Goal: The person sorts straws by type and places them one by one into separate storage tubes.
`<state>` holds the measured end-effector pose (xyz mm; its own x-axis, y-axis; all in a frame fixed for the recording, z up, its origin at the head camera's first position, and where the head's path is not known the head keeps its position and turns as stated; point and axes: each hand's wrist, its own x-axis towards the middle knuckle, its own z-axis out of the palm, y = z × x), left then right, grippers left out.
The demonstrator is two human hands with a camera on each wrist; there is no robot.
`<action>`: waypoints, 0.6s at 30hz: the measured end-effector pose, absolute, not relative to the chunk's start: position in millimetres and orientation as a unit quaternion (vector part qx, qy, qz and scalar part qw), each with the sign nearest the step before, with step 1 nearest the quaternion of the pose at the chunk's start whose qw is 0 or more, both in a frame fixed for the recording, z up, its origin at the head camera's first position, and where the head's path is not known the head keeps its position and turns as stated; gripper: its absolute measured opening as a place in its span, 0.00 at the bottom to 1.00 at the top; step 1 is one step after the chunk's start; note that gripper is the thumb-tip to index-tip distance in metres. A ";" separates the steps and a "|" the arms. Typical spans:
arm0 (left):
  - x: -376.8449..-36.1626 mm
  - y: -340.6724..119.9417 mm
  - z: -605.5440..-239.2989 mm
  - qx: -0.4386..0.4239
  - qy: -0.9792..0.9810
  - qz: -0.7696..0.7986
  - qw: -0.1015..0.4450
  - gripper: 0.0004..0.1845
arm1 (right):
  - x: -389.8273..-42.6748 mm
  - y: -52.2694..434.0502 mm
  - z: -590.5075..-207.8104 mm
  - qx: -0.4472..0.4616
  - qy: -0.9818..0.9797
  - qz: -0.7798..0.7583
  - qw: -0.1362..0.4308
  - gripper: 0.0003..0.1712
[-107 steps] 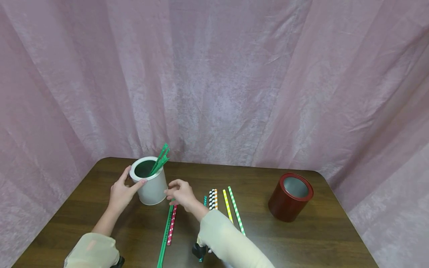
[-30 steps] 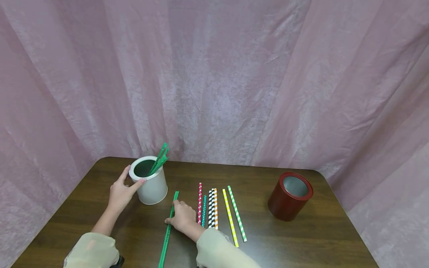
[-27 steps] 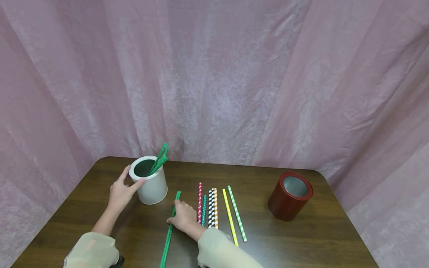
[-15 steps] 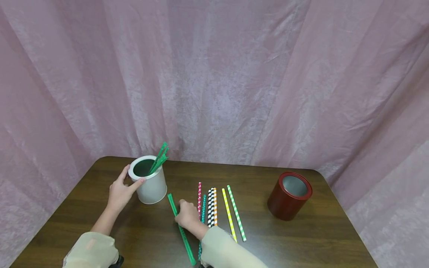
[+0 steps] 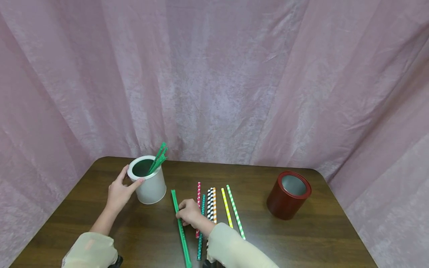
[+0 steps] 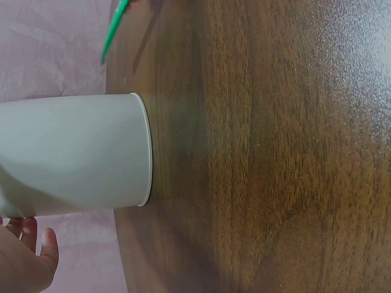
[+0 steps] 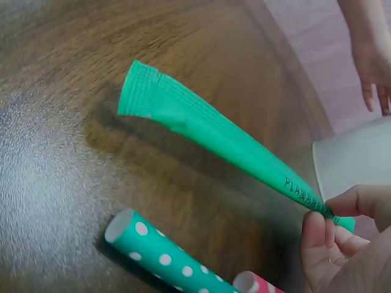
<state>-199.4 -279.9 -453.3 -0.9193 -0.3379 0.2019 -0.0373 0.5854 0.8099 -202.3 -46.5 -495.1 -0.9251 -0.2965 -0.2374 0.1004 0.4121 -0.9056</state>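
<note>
My left hand (image 5: pixel 120 193) grips a white canister (image 5: pixel 151 190) near its rim, thumb on the near side and fingers on the far left. Several green-wrapped straws (image 5: pixel 159 160) stand in it, leaning right. To the right of the canister, my right hand (image 5: pixel 190 213) pinches another green-wrapped straw (image 5: pixel 182 236) between thumb and fingers. The right wrist view shows the flat crimped end of its wrapper (image 7: pixel 139 91) above the tabletop, casting a shadow. Beside that hand lie a pink dotted straw (image 5: pixel 199 191) and a teal dotted straw (image 5: pixel 200 247).
Black-striped straws (image 5: pixel 209 201), an orange-striped straw (image 5: pixel 215 204), a yellow straw (image 5: pixel 226 206) and a green-striped straw (image 5: pixel 235 212) lie in a row, partly behind the right forearm. A red canister (image 5: pixel 289 195) stands at the right of the wooden table (image 5: pixel 301 242). A pink curtain (image 5: pixel 214 82) hangs behind.
The pink dotted straw has moved right, beside the teal one. My right hand has since taken the green-wrapped straw and swung its near end rightward. My left hand has stayed on the white canister.
</note>
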 end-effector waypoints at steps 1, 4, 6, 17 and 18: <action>-199.3 -279.8 -453.1 0.107 -0.874 -0.442 0.169 0.43 | -202.6 -45.7 -493.0 -0.055 0.810 -0.551 0.194 0.10; -199.4 -279.9 -452.8 0.106 -0.874 -0.442 0.171 0.43 | -204.1 -43.1 -485.4 -0.047 0.788 -0.576 0.213 0.10; -199.5 -280.0 -452.6 0.105 -0.875 -0.441 0.171 0.43 | -205.7 -41.8 -480.4 -0.043 0.777 -0.587 0.221 0.10; -199.5 -280.2 -452.2 0.109 -0.876 -0.439 0.165 0.44 | -212.7 -38.4 -444.1 -0.066 0.723 -0.651 0.222 0.13; -199.5 -280.3 -452.1 0.109 -0.877 -0.439 0.163 0.44 | -212.8 -37.9 -439.3 -0.068 0.715 -0.660 0.221 0.13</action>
